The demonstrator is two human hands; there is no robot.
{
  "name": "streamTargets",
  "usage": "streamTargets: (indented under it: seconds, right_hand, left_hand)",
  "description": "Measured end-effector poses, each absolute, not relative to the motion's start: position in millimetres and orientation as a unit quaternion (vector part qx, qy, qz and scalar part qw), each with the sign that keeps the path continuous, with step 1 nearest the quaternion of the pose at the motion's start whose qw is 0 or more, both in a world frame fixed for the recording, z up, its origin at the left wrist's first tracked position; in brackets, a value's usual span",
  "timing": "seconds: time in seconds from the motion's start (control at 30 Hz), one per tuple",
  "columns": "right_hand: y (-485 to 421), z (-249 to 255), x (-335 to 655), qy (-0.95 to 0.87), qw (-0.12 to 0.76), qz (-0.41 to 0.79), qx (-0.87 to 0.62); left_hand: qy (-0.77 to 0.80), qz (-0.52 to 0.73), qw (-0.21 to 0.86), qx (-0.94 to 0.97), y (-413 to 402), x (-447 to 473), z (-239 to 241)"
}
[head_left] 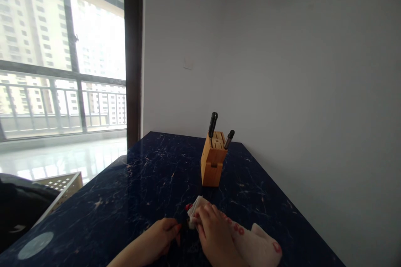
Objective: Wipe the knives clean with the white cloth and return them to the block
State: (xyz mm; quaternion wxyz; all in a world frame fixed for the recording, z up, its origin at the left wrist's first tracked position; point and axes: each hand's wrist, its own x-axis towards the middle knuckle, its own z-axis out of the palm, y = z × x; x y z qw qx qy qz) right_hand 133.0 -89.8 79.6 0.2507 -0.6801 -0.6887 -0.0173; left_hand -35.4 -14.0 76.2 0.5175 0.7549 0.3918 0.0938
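My right hand presses a white cloth with red spots down on the dark marble table, its fingers closed around the cloth's bunched end. My left hand is closed in a pinch on a dark object, apparently a knife handle, whose other end is wrapped in the cloth. The blade is hidden. Behind the hands stands a wooden knife block with two black-handled knives in it.
A grey wall runs along the table's right and far side. A large window with a railing fills the left. A perforated light box and a dark object sit off the table's left edge.
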Motion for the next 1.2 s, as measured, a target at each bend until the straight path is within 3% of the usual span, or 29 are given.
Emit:
streamTargets:
  seconds: [0.23, 0.47, 0.87, 1.07, 1.2]
  right_hand:
    - [-88, 81, 129, -0.662, 0.233, -0.017, -0.712]
    - [-88, 78, 127, -0.706, 0.276, -0.005, -0.652]
    - [-83, 72, 128, -0.696, 0.257, -0.042, -0.669]
    - [-75, 73, 161, -0.632, 0.205, -0.088, -0.742]
    - [-74, 69, 157, -0.648, 0.223, -0.08, -0.724]
  left_hand:
    - [0.381, 0.107, 0.549, 0.737, -11, -34, 70]
    - [0.389, 0.11, 0.545, 0.735, -7, -36, 62]
    - [0.374, 0.133, 0.518, 0.757, -7, -32, 56]
    - [0.372, 0.12, 0.516, 0.762, -13, -34, 67]
    - [0.38, 0.118, 0.506, 0.765, -13, -32, 71]
